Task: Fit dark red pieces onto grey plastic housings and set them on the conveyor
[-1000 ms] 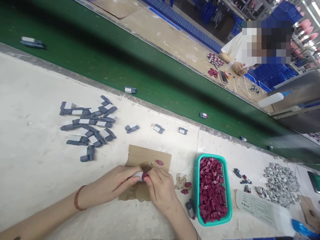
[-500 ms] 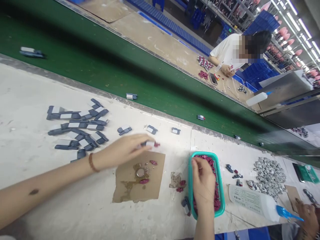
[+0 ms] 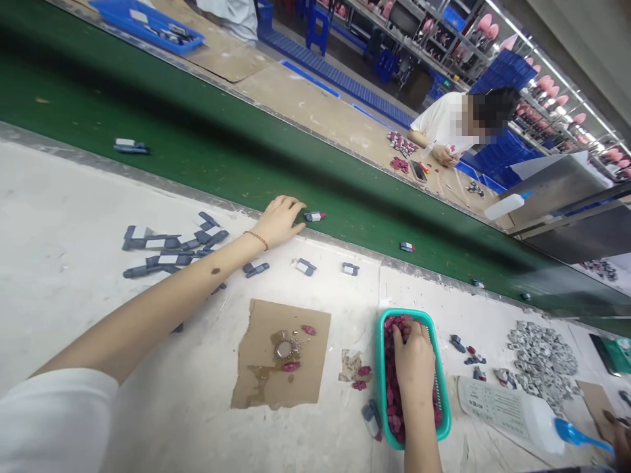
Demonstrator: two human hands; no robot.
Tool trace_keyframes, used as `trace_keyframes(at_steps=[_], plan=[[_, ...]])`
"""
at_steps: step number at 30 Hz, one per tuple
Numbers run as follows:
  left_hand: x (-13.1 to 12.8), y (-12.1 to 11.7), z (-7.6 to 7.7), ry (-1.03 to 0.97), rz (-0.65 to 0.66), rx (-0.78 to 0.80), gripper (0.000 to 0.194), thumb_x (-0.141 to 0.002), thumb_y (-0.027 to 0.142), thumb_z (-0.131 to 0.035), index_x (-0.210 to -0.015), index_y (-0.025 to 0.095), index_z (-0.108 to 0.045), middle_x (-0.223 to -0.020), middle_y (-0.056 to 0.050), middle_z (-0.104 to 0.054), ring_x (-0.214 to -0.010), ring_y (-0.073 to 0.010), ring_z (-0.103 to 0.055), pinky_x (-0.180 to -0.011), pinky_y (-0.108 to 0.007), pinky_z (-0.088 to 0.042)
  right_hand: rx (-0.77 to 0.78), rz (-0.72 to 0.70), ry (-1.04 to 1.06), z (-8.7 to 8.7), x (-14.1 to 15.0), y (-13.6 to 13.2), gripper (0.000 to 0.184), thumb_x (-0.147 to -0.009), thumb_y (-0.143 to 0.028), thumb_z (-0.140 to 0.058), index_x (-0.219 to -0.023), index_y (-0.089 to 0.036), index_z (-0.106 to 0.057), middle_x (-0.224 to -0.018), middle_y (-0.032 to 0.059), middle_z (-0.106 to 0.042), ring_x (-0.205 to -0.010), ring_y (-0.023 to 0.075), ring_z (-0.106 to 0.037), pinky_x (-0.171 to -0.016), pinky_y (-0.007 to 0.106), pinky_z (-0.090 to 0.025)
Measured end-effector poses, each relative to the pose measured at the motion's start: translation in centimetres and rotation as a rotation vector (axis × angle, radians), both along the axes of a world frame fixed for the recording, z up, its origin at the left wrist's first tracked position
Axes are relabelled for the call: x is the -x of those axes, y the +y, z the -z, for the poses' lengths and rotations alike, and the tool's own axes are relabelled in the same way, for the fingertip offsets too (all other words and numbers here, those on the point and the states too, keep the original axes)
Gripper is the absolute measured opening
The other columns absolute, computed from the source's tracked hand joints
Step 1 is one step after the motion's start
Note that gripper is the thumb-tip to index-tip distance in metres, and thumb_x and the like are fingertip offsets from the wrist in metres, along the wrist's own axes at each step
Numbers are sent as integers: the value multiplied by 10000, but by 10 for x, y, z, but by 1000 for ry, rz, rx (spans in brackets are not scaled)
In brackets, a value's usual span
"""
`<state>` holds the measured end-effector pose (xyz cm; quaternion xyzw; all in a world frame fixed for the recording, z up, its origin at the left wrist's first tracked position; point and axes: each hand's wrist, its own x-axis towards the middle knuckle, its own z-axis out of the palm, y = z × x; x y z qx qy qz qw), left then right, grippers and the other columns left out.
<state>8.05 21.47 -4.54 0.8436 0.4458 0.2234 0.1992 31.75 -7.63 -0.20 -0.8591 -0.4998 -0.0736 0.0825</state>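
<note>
Loosely opened and released, the left hand (image 3: 282,222) is held over the near edge of the green belt (image 3: 359,213), its fingertips just beside a blue-grey piece with a white panel and a red end (image 3: 313,216). A reddish-brown bracelet (image 3: 257,238) is worn on that wrist. By the right hand (image 3: 415,355), the inside of the teal basket (image 3: 380,368) is reached into; its fingers are bent down among the maroon pieces (image 3: 396,420), and whether one is grasped cannot be told, as the fingertips are partly hidden.

On the pale worktop (image 3: 54,282), a torn-edged sheet of cardboard (image 3: 315,374) is placed left of the basket. It is marked by a round wet-looking spot (image 3: 284,350), and two small maroon parts (image 3: 300,347) are laid beside the spot. Beyond the cardboard, three blue-grey and white pieces (image 3: 306,266) are spaced in a row; farther left, a cluster of similar pieces (image 3: 170,257) is partly covered by the left forearm. Right of the basket, a white bottle with a blue nozzle (image 3: 497,402) is laid on its side, near a pile of pale grey parts (image 3: 542,361). Across the belt, a co-worker in a white top (image 3: 438,118) is seen.
</note>
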Motion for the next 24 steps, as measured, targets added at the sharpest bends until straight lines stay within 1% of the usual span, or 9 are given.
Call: trace_keyframes(at_steps=[4, 6, 9, 12, 14, 16, 19, 21, 24], plan=[[18, 3, 0, -21, -53, 47, 295, -822, 243, -480, -1052, 152, -640, -1097, -163, -604, -1124, -377, -489, -1009, -526, -348, 21, 15, -41, 0, 2, -1, 151, -856, -252, -424, -865, -193, -563, -807, 107, -604, -709, 267, -596, -609, 348, -448], [21, 4, -3, -59, -72, 79, 276, -827, 240, -451, -1003, 153, -645, -1058, -161, -614, -1105, -368, -507, -1005, -514, -362, 41, 3, -46, 0, 3, -2, 133, -826, -215, -429, -876, -195, -551, -826, 108, -597, -739, 275, -599, -631, 356, -459], [21, -2, -8, -153, -109, 150, 306, -863, 292, -380, -974, 146, -625, -1021, -151, -631, -1071, -333, -541, -989, -467, -398, 81, -38, 11, -3, 1, -4, 138, -803, -194, -433, -884, -195, -545, -860, 111, -592, -790, 287, -601, -670, 374, -477], [22, -20, -14, -261, -131, 290, 388, -894, 346, -270, -953, 137, -592, -907, -123, -663, -849, -261, -619, -807, -381, -508, 115, -61, 83, -7, -1, -6, 132, -805, -195, -442, -881, -199, -549, -888, 108, -594, -809, 285, -605, -684, 379, -487], [25, -38, -19, -331, -114, 438, 406, -891, 395, -261, -925, 140, -575, -822, -101, -669, -692, -218, -617, -658, -329, -525, 126, -71, 126, -11, -3, -6, 131, -817, -193, -436, -857, -210, -560, -892, 102, -597, -800, 277, -608, -684, 378, -490], [30, -59, -26, -380, -73, 587, 400, -868, 469, -328, -870, 153, -574, -745, -75, -658, -618, -193, -599, -587, -302, -514, 109, -91, 190, -15, -4, -7, 151, -838, -208, -428, -836, -213, -579, -899, 99, -606, -785, 266, -612, -692, 381, -494], [39, -90, -36, -466, 5, 785, 406, -779, 570, -518, -824, 174, -597, -687, -34, -631, -579, -170, -565, -571, -287, -498, 19, -110, 350, -19, -7, -10, 182, -856, -288, -463, -823, -202, -620, -892, 97, -632, -735, 243, -616, -688, 384, -509], [45, -108, -41, -525, 60, 910, 418, -722, 594, -619, -826, 189, -618, -701, -23, -629, -592, -166, -560, -583, -283, -490, -72, -75, 518, -23, -7, -12, 197, -836, -354, -536, -839, -190, -645, -867, 92, -665, -697, 225, -628, -663, 369, -527], [54, -129, -44, -572, 101, 1055, 415, -704, 599, -674, -807, 200, -630, -774, -37, -643, -706, -203, -620, -645, -296, -504, -204, -7, 814, -30, 1, -15, 265, -778, -405, -647, -907, -176, -683, -795, 73, -709, -684, 215, -661, -651, 345, -552]])
